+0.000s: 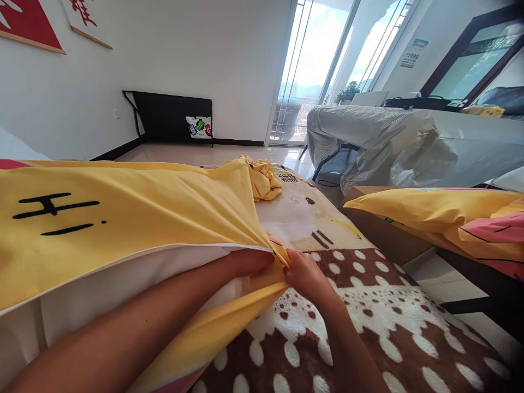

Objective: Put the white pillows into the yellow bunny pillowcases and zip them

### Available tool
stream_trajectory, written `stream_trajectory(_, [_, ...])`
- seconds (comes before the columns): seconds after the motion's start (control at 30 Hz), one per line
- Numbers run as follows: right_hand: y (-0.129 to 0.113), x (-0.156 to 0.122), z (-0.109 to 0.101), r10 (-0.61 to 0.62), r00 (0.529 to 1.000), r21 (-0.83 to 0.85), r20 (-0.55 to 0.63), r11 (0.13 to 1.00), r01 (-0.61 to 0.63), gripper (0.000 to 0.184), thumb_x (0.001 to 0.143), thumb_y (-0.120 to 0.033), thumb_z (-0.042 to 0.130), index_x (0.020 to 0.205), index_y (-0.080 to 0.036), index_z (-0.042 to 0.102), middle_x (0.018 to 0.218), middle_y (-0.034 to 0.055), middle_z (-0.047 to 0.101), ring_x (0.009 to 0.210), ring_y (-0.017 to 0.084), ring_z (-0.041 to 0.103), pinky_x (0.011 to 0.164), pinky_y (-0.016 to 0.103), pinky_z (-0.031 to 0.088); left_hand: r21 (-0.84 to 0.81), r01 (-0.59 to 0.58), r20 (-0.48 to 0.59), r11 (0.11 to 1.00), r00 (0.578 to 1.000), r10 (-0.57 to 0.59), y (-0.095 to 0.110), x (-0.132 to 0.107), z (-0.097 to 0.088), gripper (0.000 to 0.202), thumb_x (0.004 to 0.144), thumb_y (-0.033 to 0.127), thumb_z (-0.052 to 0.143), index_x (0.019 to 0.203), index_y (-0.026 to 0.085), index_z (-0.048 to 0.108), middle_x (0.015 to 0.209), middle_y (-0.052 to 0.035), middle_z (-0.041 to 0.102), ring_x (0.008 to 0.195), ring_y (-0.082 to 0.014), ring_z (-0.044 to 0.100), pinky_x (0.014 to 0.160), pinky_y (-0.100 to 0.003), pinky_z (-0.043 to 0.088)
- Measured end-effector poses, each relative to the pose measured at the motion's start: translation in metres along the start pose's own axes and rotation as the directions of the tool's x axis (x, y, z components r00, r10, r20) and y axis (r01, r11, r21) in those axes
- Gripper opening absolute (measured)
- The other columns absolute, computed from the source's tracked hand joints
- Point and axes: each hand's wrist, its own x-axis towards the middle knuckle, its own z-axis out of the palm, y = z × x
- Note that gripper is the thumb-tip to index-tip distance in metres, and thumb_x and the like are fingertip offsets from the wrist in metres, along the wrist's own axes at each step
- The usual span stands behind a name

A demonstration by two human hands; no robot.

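A yellow duvet cover [164, 210] with black "Hi" lettering stretches across the left half of the head view, its white-edged opening facing me. My left hand [256, 263] reaches inside this opening to the right-hand corner. Its fingers look curled, but the fabric partly hides them and whatever they hold. From outside, my right hand [305, 273] is closed around the same corner, pulling the yellow cloth taut. The two hands are almost touching through the cover. White fabric [135, 275] shows within the opening, behind my left forearm.
Beneath the cover lies a brown and cream patterned blanket [360, 311]. A yellow and pink pillow [426, 215] rests at the right, by a cardboard box [379, 234]. Farther back stand a plastic-draped table [368, 125], a black folded frame [167, 117] and a glass door [311, 65].
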Motion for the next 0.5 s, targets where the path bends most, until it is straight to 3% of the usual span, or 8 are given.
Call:
stream_trajectory(0.1, [-0.002, -0.001, -0.001, 0.004, 1.000, -0.005, -0.005, 1.000, -0.004, 0.017, 0.070, -0.008, 0.048, 0.078, -0.017, 0.059, 0.080, 0.0080, 0.066, 0.072, 0.016, 0.055, 0.059, 0.023, 0.027, 0.005, -0.064, 0.056, 0.998, 0.996, 0.063, 0.003, -0.009, -0.009, 0.018, 0.087, 0.017, 0.048, 0.096, 0.015, 0.063, 0.107, -0.0052, 0.065, 0.101, -0.0177, 0.058, 0.095, -0.029, 0.044])
stream_trajectory(0.17, [-0.004, -0.002, -0.002, 0.002, 1.000, 0.002, 0.003, 1.000, -0.002, 0.016, 0.069, -0.007, 0.048, 0.075, -0.017, 0.060, 0.076, 0.0068, 0.065, 0.069, 0.015, 0.054, 0.058, 0.023, 0.027, 0.024, -0.039, 0.112, 0.999, 0.993, 0.036, 0.004, -0.013, -0.013, 0.023, 0.083, 0.017, 0.049, 0.101, 0.016, 0.062, 0.108, -0.0075, 0.065, 0.099, -0.0205, 0.059, 0.091, -0.032, 0.046])
stream_trajectory(0.3, [-0.005, -0.003, -0.005, 0.017, 1.000, 0.024, -0.007, 1.000, -0.017, 0.014, 0.070, -0.008, 0.049, 0.071, -0.018, 0.060, 0.072, 0.0054, 0.064, 0.065, 0.013, 0.052, 0.056, 0.023, 0.026, 0.064, 0.057, 0.215, 0.996, 0.974, -0.070, 0.007, -0.014, -0.015, 0.020, 0.079, 0.017, 0.047, 0.087, 0.014, 0.065, 0.087, -0.0084, 0.068, 0.080, -0.0213, 0.062, 0.079, -0.033, 0.050])
stream_trajectory(0.5, [-0.003, -0.002, -0.005, 0.013, 1.000, 0.036, -0.022, 0.999, -0.013, 0.013, 0.072, -0.009, 0.050, 0.069, -0.018, 0.060, 0.069, 0.0046, 0.063, 0.063, 0.013, 0.050, 0.054, 0.022, 0.025, 0.038, 0.044, 0.324, 0.998, 0.945, -0.054, 0.002, -0.013, -0.013, 0.008, 0.067, 0.013, 0.057, 0.068, 0.015, 0.064, 0.072, -0.0038, 0.067, 0.068, -0.0180, 0.059, 0.065, -0.027, 0.048])
